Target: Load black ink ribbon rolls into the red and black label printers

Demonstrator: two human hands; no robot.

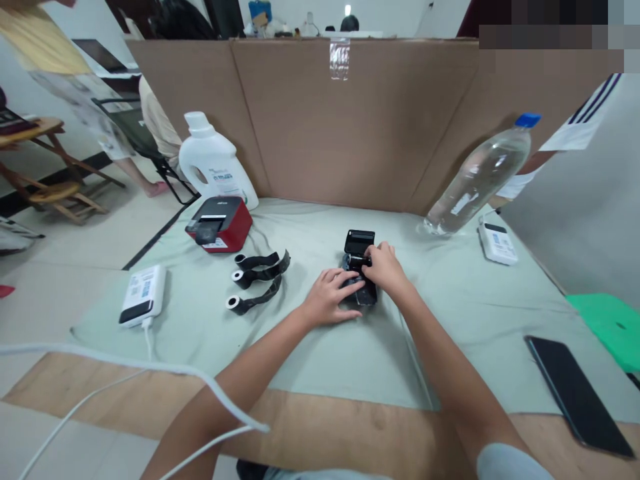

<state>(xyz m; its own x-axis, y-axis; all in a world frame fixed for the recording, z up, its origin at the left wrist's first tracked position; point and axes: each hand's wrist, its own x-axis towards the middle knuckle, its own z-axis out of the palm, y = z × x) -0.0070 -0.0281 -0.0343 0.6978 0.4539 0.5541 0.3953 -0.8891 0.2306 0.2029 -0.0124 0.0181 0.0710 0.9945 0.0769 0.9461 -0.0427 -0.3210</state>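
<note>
In the middle of the cloth stands a small black printer (369, 293), its lid (360, 241) flipped up at the far side. My left hand (324, 298) lies against the printer's left side with fingers spread, their tips reaching over its body. At the printer's opening, a black paper roll (355, 261) is pinched by the fingers of my right hand (387, 270). How deep the roll sits inside is hard to see behind my fingers. Left of my hands lie three black paper rolls (244, 277) with white cores, their loose ends curling to the right.
A red and black printer (225, 223) and a white jug (215, 160) stand back left. White power banks (145, 293) (497, 241) lie on both sides. A clear bottle (483, 180) leans on the cardboard screen (350, 127). A phone (575, 393) lies front right; a white cable (210, 380) crosses front left.
</note>
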